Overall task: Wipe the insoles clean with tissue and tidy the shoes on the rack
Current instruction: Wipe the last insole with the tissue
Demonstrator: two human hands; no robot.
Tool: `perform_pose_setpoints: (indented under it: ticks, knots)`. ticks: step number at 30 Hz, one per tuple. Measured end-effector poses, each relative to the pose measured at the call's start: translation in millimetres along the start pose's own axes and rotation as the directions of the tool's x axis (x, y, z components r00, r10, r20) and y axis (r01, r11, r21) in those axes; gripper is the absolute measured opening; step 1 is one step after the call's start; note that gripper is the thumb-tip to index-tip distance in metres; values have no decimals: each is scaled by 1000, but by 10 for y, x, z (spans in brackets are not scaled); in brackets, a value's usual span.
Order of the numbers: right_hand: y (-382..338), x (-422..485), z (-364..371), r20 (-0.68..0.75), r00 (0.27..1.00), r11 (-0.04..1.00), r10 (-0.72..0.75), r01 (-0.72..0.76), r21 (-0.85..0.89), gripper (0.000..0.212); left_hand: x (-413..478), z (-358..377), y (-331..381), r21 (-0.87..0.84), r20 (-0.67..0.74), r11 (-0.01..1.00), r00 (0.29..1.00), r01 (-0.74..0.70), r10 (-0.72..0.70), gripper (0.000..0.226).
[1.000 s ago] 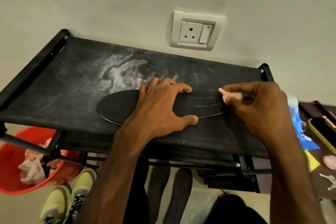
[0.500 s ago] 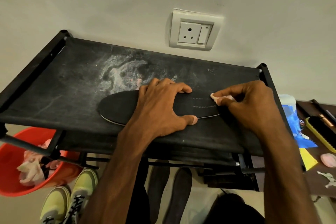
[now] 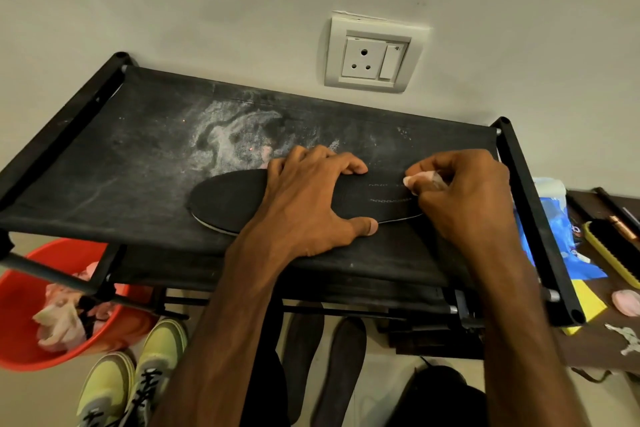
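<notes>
"Black insole (image 3: 235, 201), lying flat on the rack's (image 3: 104, 163) top fabric shelf, broader end to the left. It looks thin, light and bendy to me."

"So it would slide or curl under a wipe?"

"Likely, and the shelf cloth may give a little, so it needs pinning. The left hand (image 3: 311, 204) does that. It is spread across the middle with fingertips at the far edge and thumb at the near edge, pressing down rather than gripping."

"And the right hand (image 3: 464, 198)?"

"Fingers bunched, pinching a small wad of pale tissue (image 3: 420, 178) against the narrower end, beside the stitched lines."

"Tissue is weak stuff."

"Yes. I'd judge it shreds if dragged hard over that rough cover, so short, light strokes. To lift the insole, take both edges at mid-length, because held by one end it would probably droop."

"The rest?"

"Two more insoles (image 3: 304, 350) lie below the rack, beside yellow-green shoes (image 3: 138, 374)."
</notes>
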State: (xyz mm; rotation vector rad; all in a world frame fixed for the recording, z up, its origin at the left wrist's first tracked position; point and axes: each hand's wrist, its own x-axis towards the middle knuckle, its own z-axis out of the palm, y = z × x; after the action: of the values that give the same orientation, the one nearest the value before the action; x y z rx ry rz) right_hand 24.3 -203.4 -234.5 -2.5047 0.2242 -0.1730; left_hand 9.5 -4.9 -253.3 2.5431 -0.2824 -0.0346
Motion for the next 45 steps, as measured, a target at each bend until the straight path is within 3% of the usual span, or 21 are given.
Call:
perform_pose_setpoints:
  ticks: [6,14,19,26,33,40,45]
  knots:
    - [-28,51,132,-103,985,989,-138,143,43,7,-2,8,-6,-1,-6,1000,1000,-1,1,72]
    - [-59,-15,-204,254,967,999,-30,35,-15,10,16,18,-16,-17,-25,1000,1000,15,-16,73]
    - [-53,-84,-341,335,942,997,12,14,-74,14,9,12,-10,-21,-28,1000,999,14,-15,74]
    - [-97,-43,-40,97,995,1000,7,-5,-23,10,9,11,-14,-5,-11,1000,1000,1,-1,73]
    - [-180,28,217,-93,990,995,-102,103,2,7,6,3,-7,8,5,1000,1000,-9,9,73]
    - [-109,25,-15,140,982,992,-124,125,2,12,15,6,-4,-17,-7,1000,1000,8,-8,73]
    - [-118,-57,-272,357,930,992,-82,111,-59,20,20,9,-11,-23,-10,1000,1000,19,-19,74]
